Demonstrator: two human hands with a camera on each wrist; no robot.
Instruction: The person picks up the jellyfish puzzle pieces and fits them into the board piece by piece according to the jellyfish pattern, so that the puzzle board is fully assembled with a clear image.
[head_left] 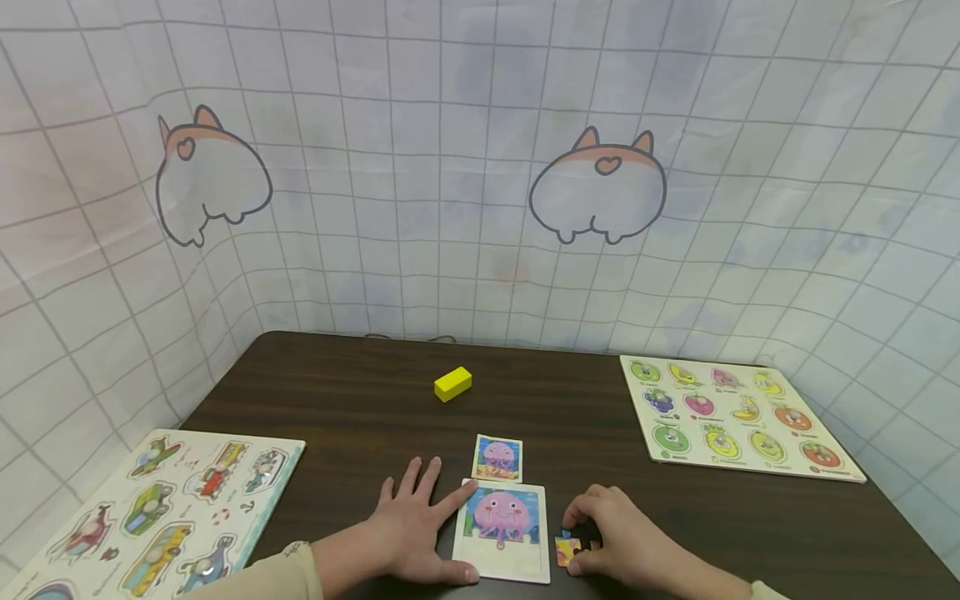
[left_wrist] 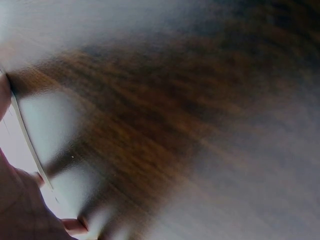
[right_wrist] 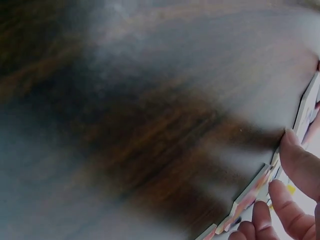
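A white-framed jigsaw board [head_left: 517, 568] lies near the front of the table, with a pink jellyfish picture in its upper part and bare white below. My left hand [head_left: 415, 533] spreads its fingers beside it; index fingertip and thumb touch its left edge. To the board's right, my right hand [head_left: 628, 537] pinches a yellow-and-pink puzzle piece [head_left: 567, 550] between thumb and curled fingers. In the right wrist view, puzzle pieces [right_wrist: 248, 197] show edge-on beside the fingers, which partly hide them. A small jellyfish picture card [head_left: 497, 458] touches the board's top edge.
A yellow block [head_left: 453, 383] sits farther back on the dark table [head_left: 360, 383]. At the left lies a vehicle peg puzzle [head_left: 180, 500], at the right a fruit puzzle board [head_left: 738, 417]. A gridded cloth [head_left: 420, 167] hangs around the back and sides.
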